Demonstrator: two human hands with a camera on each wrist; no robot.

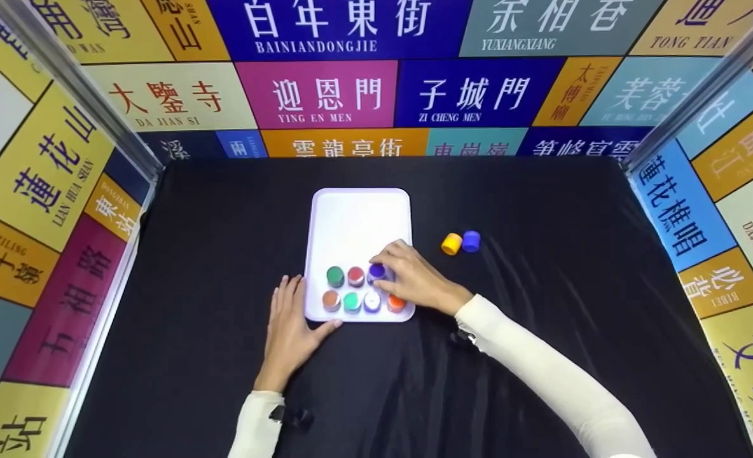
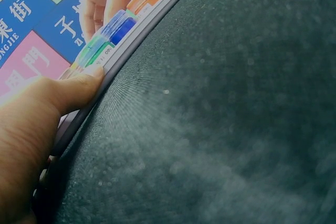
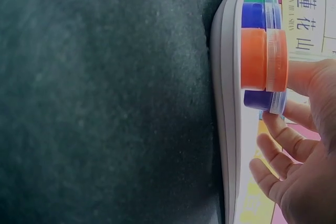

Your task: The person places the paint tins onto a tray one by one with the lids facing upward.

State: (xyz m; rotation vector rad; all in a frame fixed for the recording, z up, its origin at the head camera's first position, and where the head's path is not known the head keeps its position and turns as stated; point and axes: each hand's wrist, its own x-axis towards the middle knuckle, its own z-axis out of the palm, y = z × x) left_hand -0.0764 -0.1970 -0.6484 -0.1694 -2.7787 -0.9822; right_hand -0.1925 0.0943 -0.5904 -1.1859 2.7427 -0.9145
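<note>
The back wall was papered with coloured place-name panels. A blue one read BAINIANDONGJIE, a grey one YUXIANGXIANG, a pink one YING EN MEN, and a dark blue one ZI CHENG MEN. A cream panel read DA JIAN SI. On the left wall, a yellow panel carried LIAN HUA SHAN. The small jar labels in the wrist views were too blurred to read.

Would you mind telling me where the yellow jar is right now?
In the head view, the yellow jar lies on the black cloth right of the white tray, touching the blue jar and beyond the right hand.
</note>
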